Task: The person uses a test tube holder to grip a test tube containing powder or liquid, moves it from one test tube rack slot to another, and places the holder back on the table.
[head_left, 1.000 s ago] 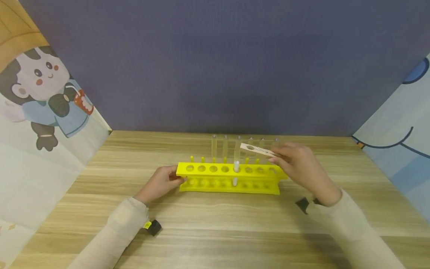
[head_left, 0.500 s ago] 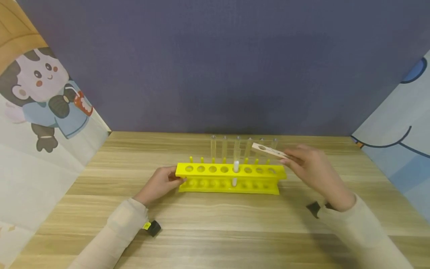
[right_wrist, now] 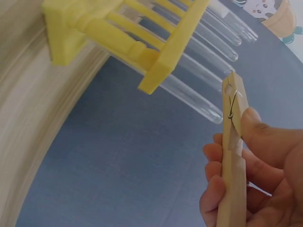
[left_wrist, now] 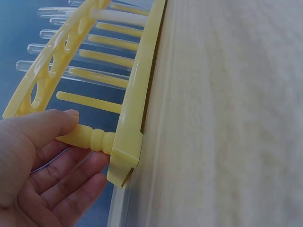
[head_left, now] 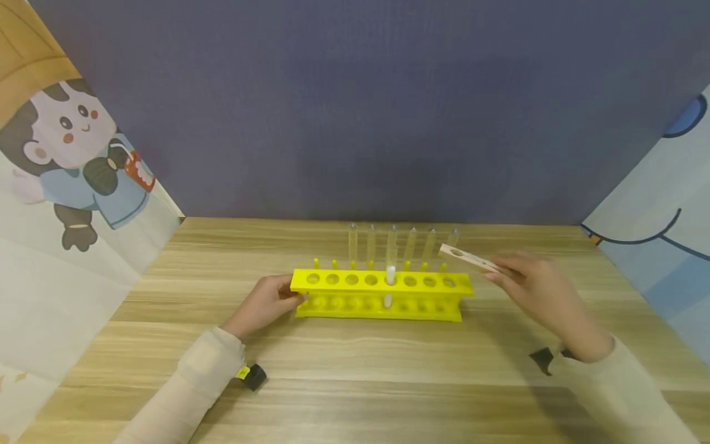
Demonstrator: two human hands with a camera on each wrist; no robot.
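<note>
A yellow test tube rack [head_left: 383, 282] stands on the table, its front row holding one test tube [head_left: 391, 274] with white in its lower part. Several clear test tubes [head_left: 353, 242] sit upside down on the rack's back pegs. My left hand [head_left: 265, 302] holds the rack's left end, the thumb against the end post [left_wrist: 87, 137] and the fingers curled behind it. To the right of the rack, my right hand [head_left: 529, 290] grips a wooden test tube holder [right_wrist: 232, 165] with a metal spring. The holder's tip points left, close to the rightmost tubes, and its jaws are together with nothing between them.
The wood-grain table [head_left: 333, 382] runs back to a dark blue panel [head_left: 355, 111]. Printed cloths hang on the left [head_left: 33, 277] and right sides. A black wrist camera [head_left: 255, 377] sits beside the left sleeve.
My right hand has moved to the right and slightly toward me with the wooden test tube holder, away from the white-filled tube. My left hand and the rack have stayed put.
</note>
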